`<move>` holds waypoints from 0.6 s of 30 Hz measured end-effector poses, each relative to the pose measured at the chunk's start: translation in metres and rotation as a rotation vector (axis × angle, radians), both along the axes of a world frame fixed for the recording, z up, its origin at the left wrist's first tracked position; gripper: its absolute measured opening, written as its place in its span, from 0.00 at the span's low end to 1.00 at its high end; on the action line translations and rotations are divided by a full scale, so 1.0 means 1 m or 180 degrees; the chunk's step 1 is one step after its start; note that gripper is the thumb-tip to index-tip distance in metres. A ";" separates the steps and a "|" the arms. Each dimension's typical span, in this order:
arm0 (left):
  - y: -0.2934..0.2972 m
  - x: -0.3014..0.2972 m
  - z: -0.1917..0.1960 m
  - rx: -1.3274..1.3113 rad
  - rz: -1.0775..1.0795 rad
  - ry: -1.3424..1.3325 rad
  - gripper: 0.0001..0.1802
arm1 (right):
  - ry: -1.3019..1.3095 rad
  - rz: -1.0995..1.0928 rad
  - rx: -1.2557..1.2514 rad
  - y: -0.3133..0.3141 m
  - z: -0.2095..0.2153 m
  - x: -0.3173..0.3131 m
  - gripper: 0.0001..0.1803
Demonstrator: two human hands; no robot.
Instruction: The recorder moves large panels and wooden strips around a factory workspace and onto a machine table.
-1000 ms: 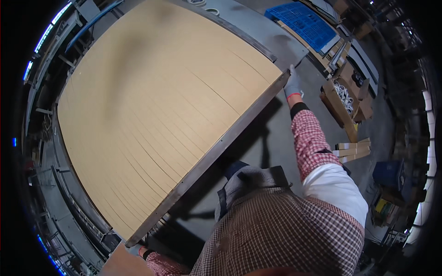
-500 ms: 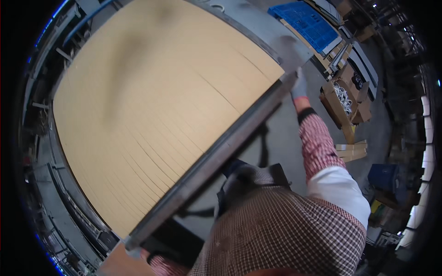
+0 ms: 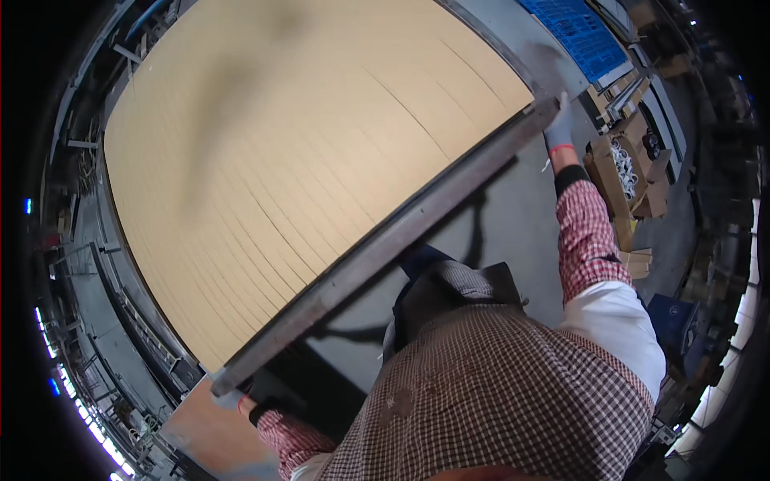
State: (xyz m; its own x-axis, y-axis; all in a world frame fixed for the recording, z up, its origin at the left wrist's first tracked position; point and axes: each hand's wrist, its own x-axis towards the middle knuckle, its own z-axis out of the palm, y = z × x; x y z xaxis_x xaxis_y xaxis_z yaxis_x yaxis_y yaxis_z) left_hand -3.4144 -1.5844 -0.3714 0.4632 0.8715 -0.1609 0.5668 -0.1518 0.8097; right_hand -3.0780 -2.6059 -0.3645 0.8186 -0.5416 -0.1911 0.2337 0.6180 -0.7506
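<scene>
A long grey metal bar (image 3: 417, 215) runs diagonally along the near edge of a wide tan slatted surface (image 3: 321, 152) with thin dark gaps across it. My right hand (image 3: 559, 130), in a pale glove with a red cuff, grips the bar's far right end. At its near left end, my left hand (image 3: 231, 398), also gloved, is closed on the bar. Its fingers are partly hidden beneath the bar. Both arms are spread wide, one hand at each end. Two dark blurry smudges lie over the tan surface.
Beyond my right hand are a blue plastic pallet (image 3: 573, 36) and an open cardboard box (image 3: 607, 172) of white coiled pieces. A dark blue bin (image 3: 670, 321) stands at the right. A brownish sheet (image 3: 212, 429) lies below my left hand. Metal framework (image 3: 120, 297) lines the left.
My view has turned, so the surface and floor items sit farther right in the picture. The left hand and forearm show more fully. Both hands stay on the bar's ends.
</scene>
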 end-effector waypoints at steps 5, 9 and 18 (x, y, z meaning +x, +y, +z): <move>-0.028 0.066 -0.012 0.0579 -0.0130 0.0008 0.21 | 0.0907 -0.1605 -0.1662 -0.056 -0.008 0.017 0.28; -0.006 0.018 -0.002 -0.1425 -0.0199 -0.1903 0.23 | 0.0231 -0.0344 -0.0144 -0.006 0.011 0.007 0.25; -0.026 0.063 -0.021 0.0094 0.0058 -0.0670 0.22 | 0.0268 -0.0886 -0.0582 -0.058 -0.030 0.022 0.27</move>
